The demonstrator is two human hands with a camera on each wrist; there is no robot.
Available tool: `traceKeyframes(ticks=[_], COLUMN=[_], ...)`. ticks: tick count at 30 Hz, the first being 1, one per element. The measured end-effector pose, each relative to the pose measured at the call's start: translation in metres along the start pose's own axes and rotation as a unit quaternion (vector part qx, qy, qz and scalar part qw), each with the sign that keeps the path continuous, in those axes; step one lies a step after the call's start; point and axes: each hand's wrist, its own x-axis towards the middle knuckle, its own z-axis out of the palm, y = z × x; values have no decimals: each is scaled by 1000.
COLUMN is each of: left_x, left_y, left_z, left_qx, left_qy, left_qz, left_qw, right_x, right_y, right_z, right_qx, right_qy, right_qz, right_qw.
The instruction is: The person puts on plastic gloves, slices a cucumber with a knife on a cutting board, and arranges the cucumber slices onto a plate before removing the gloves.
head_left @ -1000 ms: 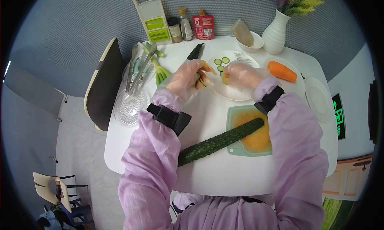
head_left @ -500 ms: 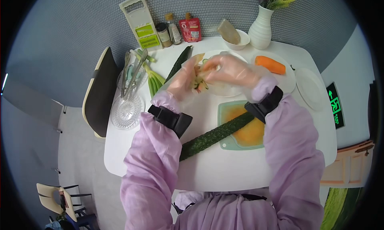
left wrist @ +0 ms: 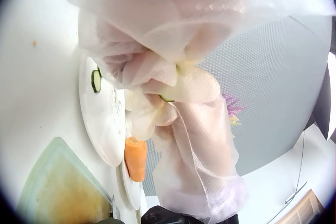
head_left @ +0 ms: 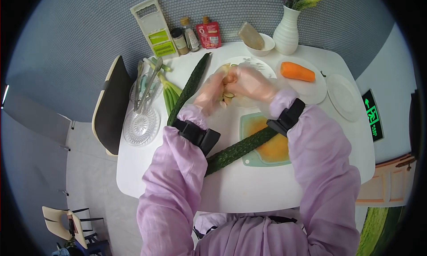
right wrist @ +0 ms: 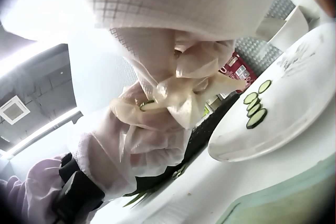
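In the head view both gloved hands meet over the near left part of a white plate (head_left: 267, 69). My left hand (head_left: 210, 92) holds several cucumber slices (head_left: 228, 95), their green rims showing between the fingers. The fingers of my right hand (head_left: 254, 83) are bent against the left fingertips; in the left wrist view they pinch at a cucumber slice (left wrist: 167, 98). Clear loose plastic gloves cover both hands and hide part of the slices. On the plate, in the right wrist view, lie several cucumber slices (right wrist: 256, 113) in a short overlapping row.
A long cucumber (head_left: 240, 150) lies across the green-edged board (head_left: 250, 160); another cucumber (head_left: 194, 83) lies beside the left forearm. Scallions (head_left: 170, 95), tongs (head_left: 150, 84) and a glass dish (head_left: 141, 127) are left. A carrot (head_left: 297, 71) on a plate is right.
My right hand has moved left from the plate's slices to the left hand, and its fingers now meet the left ones. The head view has shifted, showing more of the left cucumber.
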Motion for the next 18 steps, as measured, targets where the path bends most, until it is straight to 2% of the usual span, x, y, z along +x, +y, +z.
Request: traceKeyframes(ticks=[1,2,4,5,6,7,8,9,10,11,12,14,16,18], left_x=[7,10,9,6,4,2,2,7,12,16,19,16,17,16], left_y=[-7,-8,0,5,7,10,11,7,5,2,-3,-6,-8,-10], left_z=[-4,-5,-8,-7,-5,-2,0,-3,-6,-9,-10,-3,-3,-3], left_qx=[-18,-36,-9,18,18,32,47,47,78,110,110,100,111,122], left_qy=[11,22,43,62,62,83,102,100,60,20,21,59,71,84], left_qz=[9,18,6,-5,-5,30,65,64,101,137,136,191,191,192], left_qw=[1000,999,999,998,998,996,992,992,990,984,984,975,973,970], right_x=[0,-6,-23,-23,-21,-20,-18,-16,-15,-15,-15,-12,-8,-7], right_y=[-5,-13,-28,-22,-13,-9,-6,-5,-6,-7,-9,-8,-1,3], right_z=[-4,-5,-5,-8,-13,-14,-10,-3,0,-1,-3,-5,-4,-7], right_qx=[-31,-30,112,112,121,129,129,229,327,327,306,285,187,180], right_qy=[-18,-19,169,168,113,58,60,45,29,30,9,-12,9,11], right_qz=[41,41,74,74,114,154,155,159,159,160,150,140,172,166], right_qw=[999,999,976,977,980,978,978,959,931,931,940,948,967,970])
